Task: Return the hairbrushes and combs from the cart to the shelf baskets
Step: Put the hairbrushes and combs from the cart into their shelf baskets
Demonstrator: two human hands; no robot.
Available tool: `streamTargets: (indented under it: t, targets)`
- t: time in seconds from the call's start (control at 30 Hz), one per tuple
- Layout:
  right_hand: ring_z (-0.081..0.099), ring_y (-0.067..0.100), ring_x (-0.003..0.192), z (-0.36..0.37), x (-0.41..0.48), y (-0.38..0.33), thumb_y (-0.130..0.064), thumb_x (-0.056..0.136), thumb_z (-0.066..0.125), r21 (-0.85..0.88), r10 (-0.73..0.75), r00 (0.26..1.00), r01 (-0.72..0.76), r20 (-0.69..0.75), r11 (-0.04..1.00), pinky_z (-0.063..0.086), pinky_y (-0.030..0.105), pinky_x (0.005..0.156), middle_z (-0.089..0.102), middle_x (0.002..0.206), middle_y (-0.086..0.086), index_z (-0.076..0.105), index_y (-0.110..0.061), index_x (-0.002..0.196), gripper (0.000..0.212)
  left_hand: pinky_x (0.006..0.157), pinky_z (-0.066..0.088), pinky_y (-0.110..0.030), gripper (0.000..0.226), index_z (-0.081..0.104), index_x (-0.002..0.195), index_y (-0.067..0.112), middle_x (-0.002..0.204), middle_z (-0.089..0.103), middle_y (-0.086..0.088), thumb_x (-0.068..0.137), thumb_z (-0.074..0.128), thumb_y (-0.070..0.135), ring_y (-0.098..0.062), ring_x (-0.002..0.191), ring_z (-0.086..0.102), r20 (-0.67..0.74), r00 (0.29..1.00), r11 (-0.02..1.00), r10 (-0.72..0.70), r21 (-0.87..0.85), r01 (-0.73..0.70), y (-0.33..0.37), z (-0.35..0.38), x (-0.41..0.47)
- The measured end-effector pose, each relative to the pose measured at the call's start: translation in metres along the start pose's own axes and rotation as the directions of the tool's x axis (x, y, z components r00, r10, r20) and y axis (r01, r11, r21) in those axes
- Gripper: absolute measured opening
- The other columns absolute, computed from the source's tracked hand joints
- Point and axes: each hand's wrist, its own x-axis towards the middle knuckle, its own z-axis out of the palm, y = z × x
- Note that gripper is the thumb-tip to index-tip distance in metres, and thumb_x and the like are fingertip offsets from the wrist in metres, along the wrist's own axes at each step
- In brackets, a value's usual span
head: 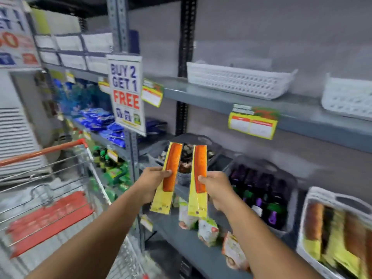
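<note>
Above the lower shelf's (181, 246) front edge, two packaged orange combs held upright: left hand (150, 183) clamped on left comb (168, 178), right hand (218, 188) clamped on right comb (198, 179). Carrying step, judged midway, cart (48, 178) at left. Next: swing right, lower both flat into white basket (314, 200) holding similar combs at shelf's right end.

hanging sign (125, 93) "BUY 2 GET 1 FREE"

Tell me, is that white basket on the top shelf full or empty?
Looks empty: nothing shows above the rim or through the lattice wall of the white basket, though its floor is hidden from this angle.
</note>
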Motion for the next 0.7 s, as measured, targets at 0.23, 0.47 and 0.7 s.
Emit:
streamTargets:
  t: [0.23, 0.47, 0.7]
  targets:
    - [0.071, 0.035, 0.093, -0.111, -0.029, 0.010, -0.016, 0.087, 0.063, 0.073, 0.089, 0.968, -0.073, -0.234, 0.995, 0.055, 0.053, 0.088, 0.075, 0.097, 0.015, 0.073, -0.010, 0.085, 0.012, 0.047, 0.055, -0.032, 0.013, 0.059, 0.102, -0.004, 0.068, 0.071, -0.016, 0.092, 0.057, 0.004, -0.023, 0.053, 0.070, 0.241, 0.969, 0.999, -0.047, 0.002, 0.048, -0.005, 0.120, -0.001]
    - [0.065, 0.039, 0.104, -0.193, -0.059, 0.026, -0.021, 0.083, 0.065, 0.061, 0.125, 0.890, -0.109, -0.438, 0.992, 0.050, 0.055, 0.095, 0.066, 0.111, 0.025, 0.069, 0.001, 0.103, 0.030, 0.038, 0.050, -0.025, 0.025, 0.058, 0.112, -0.012, 0.059, 0.070, -0.015, 0.094, 0.051, 0.003, -0.020, 0.043, 0.067, 0.439, 0.892, 0.994, -0.105, 0.071, 0.083, -0.027, 0.222, -0.006]
    - [0.058, 0.035, 0.118, -0.261, -0.073, 0.053, -0.016, 0.090, 0.064, 0.128, 0.189, 0.784, -0.140, -0.591, 0.982, 0.043, 0.045, 0.104, 0.058, 0.129, 0.023, 0.058, 0.006, 0.122, 0.039, 0.041, 0.051, -0.027, 0.025, 0.058, 0.111, -0.013, 0.082, 0.067, -0.025, 0.092, 0.055, 0.003, -0.023, 0.047, 0.068, 0.530, 0.831, 0.979, -0.168, 0.186, 0.079, -0.053, 0.308, -0.012]
